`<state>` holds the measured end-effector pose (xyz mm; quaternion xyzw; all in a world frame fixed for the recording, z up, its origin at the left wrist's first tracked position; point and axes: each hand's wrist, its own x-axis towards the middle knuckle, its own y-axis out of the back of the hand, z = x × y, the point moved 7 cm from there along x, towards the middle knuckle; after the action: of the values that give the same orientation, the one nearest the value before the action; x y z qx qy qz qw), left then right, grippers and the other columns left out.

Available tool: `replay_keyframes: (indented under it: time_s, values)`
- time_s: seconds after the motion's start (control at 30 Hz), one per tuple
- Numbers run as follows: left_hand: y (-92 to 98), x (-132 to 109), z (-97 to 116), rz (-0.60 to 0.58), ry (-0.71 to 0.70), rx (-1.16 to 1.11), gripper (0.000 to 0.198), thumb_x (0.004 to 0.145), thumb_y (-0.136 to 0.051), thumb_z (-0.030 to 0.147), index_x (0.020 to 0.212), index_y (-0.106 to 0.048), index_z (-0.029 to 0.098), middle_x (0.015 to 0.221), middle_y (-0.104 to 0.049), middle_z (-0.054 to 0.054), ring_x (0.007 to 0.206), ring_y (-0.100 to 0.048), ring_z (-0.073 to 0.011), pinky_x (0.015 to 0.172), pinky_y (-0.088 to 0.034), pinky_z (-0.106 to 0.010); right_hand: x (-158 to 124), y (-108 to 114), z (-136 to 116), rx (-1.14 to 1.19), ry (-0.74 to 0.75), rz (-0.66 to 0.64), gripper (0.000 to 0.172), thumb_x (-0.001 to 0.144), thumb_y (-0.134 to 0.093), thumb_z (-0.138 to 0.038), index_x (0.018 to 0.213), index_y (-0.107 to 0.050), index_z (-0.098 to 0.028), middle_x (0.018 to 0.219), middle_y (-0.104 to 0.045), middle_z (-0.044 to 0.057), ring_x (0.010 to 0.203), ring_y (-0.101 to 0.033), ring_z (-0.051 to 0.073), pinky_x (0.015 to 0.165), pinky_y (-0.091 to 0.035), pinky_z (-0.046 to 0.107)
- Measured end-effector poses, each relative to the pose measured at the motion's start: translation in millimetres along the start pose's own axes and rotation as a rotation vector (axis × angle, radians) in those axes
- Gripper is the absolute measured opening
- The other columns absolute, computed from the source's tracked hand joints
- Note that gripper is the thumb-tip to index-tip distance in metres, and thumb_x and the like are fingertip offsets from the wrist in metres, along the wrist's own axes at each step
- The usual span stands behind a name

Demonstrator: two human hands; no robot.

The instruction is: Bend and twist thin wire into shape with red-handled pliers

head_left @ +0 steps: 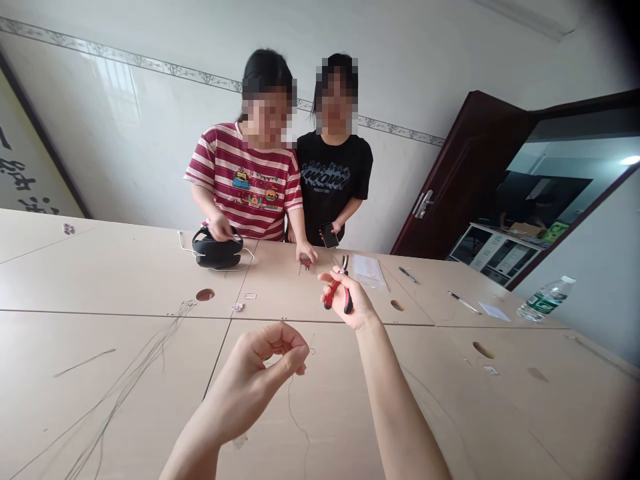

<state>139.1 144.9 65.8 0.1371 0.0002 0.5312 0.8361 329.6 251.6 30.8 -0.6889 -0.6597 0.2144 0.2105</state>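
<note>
Thumb and fingers of my left hand are pinched on a thin wire. Below the hand the wire trails down in a wavy line, and a small curled loop shows just past the fingertips. My right hand is raised further out, holding pliers with red and black handles. The pliers' jaws point up and away from me. Left of my hands lies a bundle of long thin wires, with a short twisted piece of wire beside it.
Across the table, one person touches a black headset and a small red-handled tool. Another person holds a phone. Towards the right are a plastic-wrapped packet, pens and a water bottle. Round holes pierce the tabletop.
</note>
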Motion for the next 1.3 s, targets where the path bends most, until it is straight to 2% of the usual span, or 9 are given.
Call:
replay_keyframes:
  time_s: [0.17, 0.37, 0.6, 0.93, 1.1, 1.3]
  values:
    - [0.7, 1.5, -2.3, -0.006, 0.006, 0.019, 0.026, 0.089, -0.055, 0.043, 0.078, -0.062, 0.020, 0.072, -0.066, -0.002, 0.073, -0.060, -0.0167, 0.068, -0.045, -0.028, -20.0, -0.4, 9.7, -0.033, 0.004, 0.001, 0.028, 0.069, -0.073, -0.026, 0.089, -0.054, -0.023, 0.077, -0.066, -0.002, 0.054, -0.047, 0.009, 0.057, -0.043, 0.025]
    - [5.1, 5.9, -12.2, 0.065, 0.009, 0.019, 0.027, 0.089, -0.056, 0.045, 0.080, -0.062, 0.020, 0.072, -0.065, -0.001, 0.070, -0.057, -0.0152, 0.064, -0.042, -0.026, -69.4, -12.2, 25.4, -0.172, 0.044, -0.028, 0.022, 0.074, -0.074, -0.031, 0.091, -0.069, -0.017, 0.073, -0.060, 0.000, 0.061, -0.049, 0.011, 0.061, -0.040, 0.026]
    - [4.4, 6.9, -15.3, 0.075, 0.020, 0.028, 0.027, 0.090, -0.055, 0.045, 0.082, -0.062, 0.020, 0.074, -0.065, 0.000, 0.071, -0.056, -0.0149, 0.065, -0.041, -0.027, -112.0, -27.7, 22.1, -0.465, 0.170, -0.032, 0.025, 0.080, -0.071, -0.043, 0.091, -0.071, -0.021, 0.077, -0.060, 0.000, 0.077, -0.054, 0.014, 0.072, -0.041, 0.027]
    - [-3.5, 9.8, -16.0, 0.040, 0.002, 0.057, 0.027, 0.092, -0.054, 0.042, 0.079, -0.062, 0.020, 0.072, -0.063, 0.002, 0.070, -0.053, -0.0128, 0.062, -0.037, -0.025, -124.7, -35.5, 17.3, -0.638, 0.252, -0.058, 0.020, 0.085, -0.067, -0.041, 0.091, -0.066, -0.022, 0.079, -0.062, -0.001, 0.076, -0.055, 0.013, 0.073, -0.044, 0.026]
    - [-6.9, 9.7, -16.4, 0.032, 0.013, 0.056, 0.027, 0.092, -0.054, 0.043, 0.080, -0.062, 0.020, 0.072, -0.064, 0.001, 0.070, -0.055, -0.0136, 0.063, -0.039, -0.026, -129.2, -34.1, 14.4, -0.663, 0.258, -0.054, 0.020, 0.085, -0.067, -0.042, 0.088, -0.065, -0.022, 0.072, -0.058, -0.003, 0.070, -0.050, 0.012, 0.069, -0.042, 0.025]
    - [-9.5, 11.1, -17.2, 0.014, 0.009, 0.070, 0.025, 0.092, -0.054, 0.042, 0.082, -0.063, 0.021, 0.075, -0.065, 0.001, 0.074, -0.058, -0.0148, 0.066, -0.041, -0.027, -131.1, -32.6, 13.6, -0.687, 0.263, -0.040, 0.021, 0.085, -0.066, -0.042, 0.088, -0.064, -0.022, 0.076, -0.059, -0.002, 0.072, -0.051, 0.013, 0.069, -0.042, 0.026]
